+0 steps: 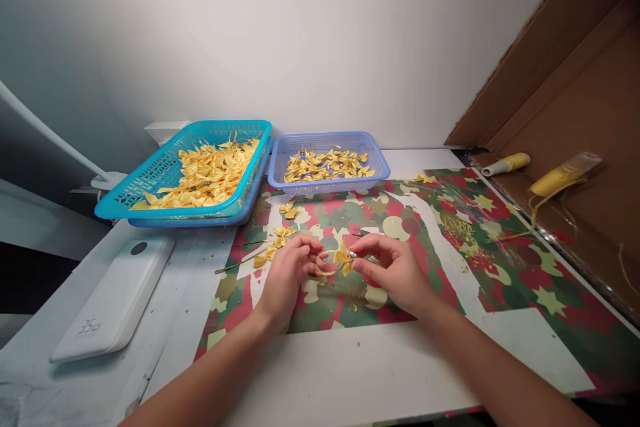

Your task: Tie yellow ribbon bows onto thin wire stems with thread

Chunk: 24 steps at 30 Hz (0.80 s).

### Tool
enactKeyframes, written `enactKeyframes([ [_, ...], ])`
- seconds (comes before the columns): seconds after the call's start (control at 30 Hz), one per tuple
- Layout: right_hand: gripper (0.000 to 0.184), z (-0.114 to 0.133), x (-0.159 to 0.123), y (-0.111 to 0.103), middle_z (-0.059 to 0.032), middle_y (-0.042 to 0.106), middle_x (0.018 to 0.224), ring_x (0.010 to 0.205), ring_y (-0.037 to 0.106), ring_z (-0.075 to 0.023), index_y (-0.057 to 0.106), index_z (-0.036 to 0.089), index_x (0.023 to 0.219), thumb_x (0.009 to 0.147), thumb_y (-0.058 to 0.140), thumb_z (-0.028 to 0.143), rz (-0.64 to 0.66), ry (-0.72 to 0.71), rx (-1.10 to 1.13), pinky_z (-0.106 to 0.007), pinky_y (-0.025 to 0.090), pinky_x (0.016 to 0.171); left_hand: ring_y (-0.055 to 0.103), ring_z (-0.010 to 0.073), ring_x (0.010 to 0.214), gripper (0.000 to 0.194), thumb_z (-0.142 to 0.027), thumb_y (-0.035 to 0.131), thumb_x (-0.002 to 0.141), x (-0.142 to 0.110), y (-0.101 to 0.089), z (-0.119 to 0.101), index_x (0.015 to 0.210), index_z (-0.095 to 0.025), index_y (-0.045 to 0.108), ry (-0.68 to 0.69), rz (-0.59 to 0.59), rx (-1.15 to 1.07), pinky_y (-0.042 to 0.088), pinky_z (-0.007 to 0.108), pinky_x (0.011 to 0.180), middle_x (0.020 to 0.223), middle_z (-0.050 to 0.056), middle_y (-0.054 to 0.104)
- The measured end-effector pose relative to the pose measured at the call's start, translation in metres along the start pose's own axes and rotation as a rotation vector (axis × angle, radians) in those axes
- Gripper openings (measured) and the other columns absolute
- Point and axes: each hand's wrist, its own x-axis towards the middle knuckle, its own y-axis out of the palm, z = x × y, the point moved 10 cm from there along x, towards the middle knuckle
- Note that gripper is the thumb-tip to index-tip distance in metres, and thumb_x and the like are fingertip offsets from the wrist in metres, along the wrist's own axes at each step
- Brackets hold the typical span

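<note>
Both hands meet over the patterned paper in the middle of the table. My right hand (393,267) pinches a yellow ribbon bow (343,257) at its right side, where a small silvery bit shows by the fingertips. From the bow a thin gold cord loop (326,263) reaches left into the curled fingers of my left hand (295,263), which are closed on it. Just beyond the left hand lie loose yellow bows (284,233) with dark cord tails. Another bow (289,209) rests farther back. A dark pointed item behind the right fingers is mostly hidden.
A turquoise basket (120,193) heaped with yellow bows stands at the back left, stacked on a blue one. Beside it is a lilac basket (380,167) with more bows. A white power bank (113,300) lies left. Yellow thread spools (563,175) sit right, beside cardboard (565,67).
</note>
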Motion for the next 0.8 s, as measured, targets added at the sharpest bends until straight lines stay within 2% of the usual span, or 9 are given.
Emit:
enactKeyframes([
  [0.07, 0.014, -0.003, -0.001, -0.003, -0.0024, 0.069, 0.083, 0.078, 0.065, -0.0162, 0.069, 0.021, 0.08, 0.069, 0.076, 0.028, -0.068, -0.002, 0.022, -0.031, 0.056, 0.074, 0.055, 0.0135, 0.066, 0.013, -0.031, 0.044, 0.087, -0.005, -0.003, -0.009, 0.089, -0.019, 0.05, 0.101, -0.061, 0.039, 0.049, 0.029, 0.063, 0.081, 0.001, 0.053],
  [0.13, 0.016, -0.006, -0.003, -0.003, -0.0029, 0.068, 0.082, 0.078, 0.065, -0.0164, 0.067, 0.021, 0.079, 0.069, 0.076, 0.029, -0.11, 0.008, 0.038, -0.03, 0.057, 0.073, 0.05, 0.0135, 0.069, 0.014, -0.027, 0.06, 0.079, -0.018, -0.009, -0.037, 0.086, -0.021, 0.049, 0.363, -0.2, 0.265, 0.045, 0.028, 0.064, 0.08, -0.001, 0.049],
  [0.2, 0.017, -0.011, -0.004, -0.002, -0.0029, 0.068, 0.08, 0.076, 0.066, -0.0165, 0.066, 0.021, 0.079, 0.069, 0.076, 0.031, -0.133, 0.028, 0.058, -0.03, 0.057, 0.07, 0.047, 0.0144, 0.072, 0.021, -0.019, 0.068, 0.073, -0.036, -0.005, -0.062, 0.08, -0.021, 0.048, 0.609, -0.301, 0.476, 0.043, 0.028, 0.066, 0.077, -0.001, 0.047],
  [0.27, 0.018, -0.014, -0.006, -0.001, -0.0024, 0.068, 0.079, 0.074, 0.065, -0.0161, 0.066, 0.021, 0.078, 0.069, 0.077, 0.032, -0.153, 0.041, 0.085, -0.029, 0.058, 0.067, 0.048, 0.0158, 0.075, 0.017, -0.016, 0.067, 0.075, -0.043, 0.003, -0.071, 0.078, -0.021, 0.051, 0.698, -0.308, 0.61, 0.042, 0.029, 0.068, 0.077, 0.0, 0.048],
  [0.4, 0.02, -0.018, -0.007, 0.003, -0.0016, 0.068, 0.075, 0.07, 0.066, -0.0149, 0.066, 0.021, 0.076, 0.067, 0.078, 0.034, -0.164, 0.042, 0.144, -0.028, 0.058, 0.067, 0.051, 0.0181, 0.08, 0.001, -0.022, 0.062, 0.082, -0.03, 0.014, -0.062, 0.081, -0.021, 0.061, 0.587, -0.161, 0.695, 0.043, 0.032, 0.071, 0.082, 0.003, 0.054],
  [0.53, 0.025, -0.026, -0.008, 0.006, -0.0028, 0.07, 0.075, 0.072, 0.068, -0.0174, 0.067, 0.021, 0.076, 0.063, 0.081, 0.038, -0.154, 0.092, 0.182, -0.03, 0.059, 0.068, 0.05, 0.0177, 0.075, 0.017, -0.024, 0.054, 0.088, -0.022, 0.015, -0.055, 0.072, -0.021, 0.061, 0.5, -0.076, 0.634, 0.042, 0.03, 0.065, 0.076, 0.003, 0.055],
  [0.67, 0.027, -0.029, -0.008, 0.007, -0.0023, 0.07, 0.074, 0.072, 0.067, -0.0176, 0.067, 0.02, 0.074, 0.061, 0.082, 0.038, -0.142, 0.118, 0.184, -0.03, 0.058, 0.068, 0.05, 0.0173, 0.076, 0.022, -0.026, 0.05, 0.09, -0.019, 0.016, -0.052, 0.071, -0.021, 0.058, 0.456, -0.018, 0.585, 0.041, 0.029, 0.067, 0.076, 0.002, 0.054],
  [0.8, 0.024, -0.025, -0.008, 0.008, -0.0025, 0.069, 0.076, 0.072, 0.066, -0.0161, 0.067, 0.02, 0.079, 0.068, 0.078, 0.038, -0.107, 0.109, 0.19, -0.029, 0.057, 0.068, 0.05, 0.0168, 0.077, 0.027, -0.028, 0.044, 0.093, -0.015, 0.018, -0.045, 0.07, -0.02, 0.054, 0.393, 0.046, 0.535, 0.041, 0.028, 0.068, 0.077, 0.002, 0.053],
])
